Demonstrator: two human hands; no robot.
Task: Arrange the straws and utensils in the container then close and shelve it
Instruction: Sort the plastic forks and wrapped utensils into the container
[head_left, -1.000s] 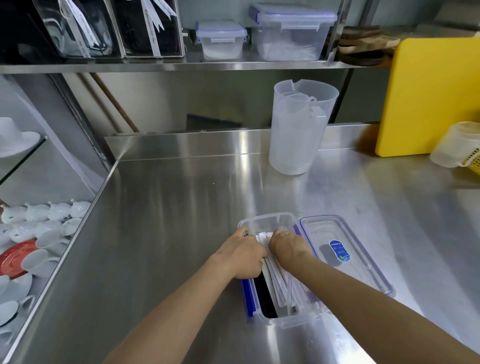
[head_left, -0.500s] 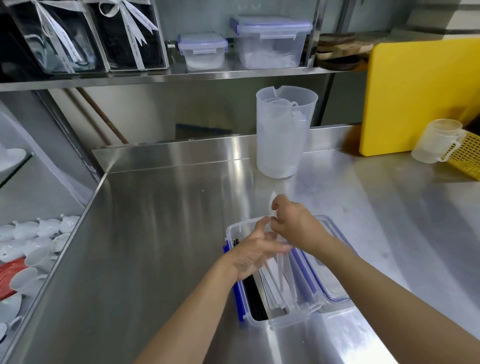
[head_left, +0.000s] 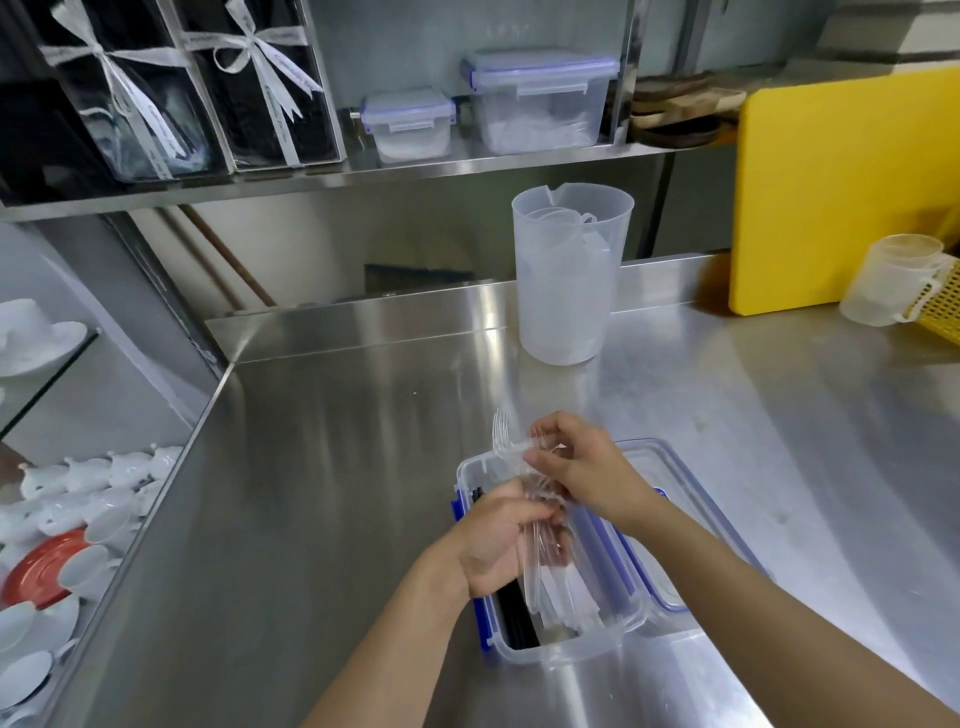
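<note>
Stainless-steel tabletop (head_left: 322, 519), extending under and away from both hands. Wall shelf (head_left: 415, 169), above and well beyond the hands, carrying two lidded clear boxes and, toward the left, two ribbon-tied clear cases. Yellow cutting board (head_left: 831, 197), upright, far forward and to the right of the right hand. Translucent pitcher (head_left: 569, 280), standing on the tabletop well forward of the hands. Small handled cup (head_left: 893, 280), far right of the right hand, at the foot of the board.

Clear container (head_left: 566, 647) with blue latches, open, lying on the tabletop directly beneath both hands; its near wall shows below the left wrist. Lid (head_left: 691, 499), flat on the tabletop just right of the container, partly under the right forearm.

Left hand (head_left: 498, 540), curled around the lower part of a bundle of clear plastic forks (head_left: 501, 436), held above the container. Right hand (head_left: 576, 462), fingers pinched on the upper part of the same bundle, just forward and right of the left hand; the tines project up and to the left of the right fingertips.

Black straws (head_left: 517, 618), lying along the container's left side, below the left hand. White wrapped items (head_left: 571, 597), inside the container, below and right of the left hand; their exact kind cannot be told.
</note>
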